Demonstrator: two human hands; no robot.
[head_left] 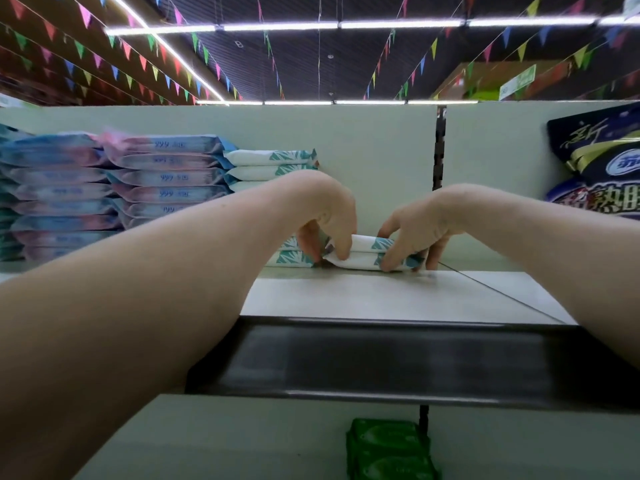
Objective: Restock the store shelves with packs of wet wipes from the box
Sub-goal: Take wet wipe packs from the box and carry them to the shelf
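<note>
Two stacked white wet wipe packs with teal leaf print lie on the top shelf, held from both ends. My left hand grips their left end with curled fingers. My right hand grips the right end, fingers over the front and thumb behind. Just to the left stands a stack of the same white and teal packs, partly hidden behind my left forearm. The box is not in view.
Tall stacks of blue and pink packs fill the shelf's left side. Dark purple bags stand at the right, beyond a slotted upright. A dark price rail fronts the shelf. Green packs sit on the shelf below.
</note>
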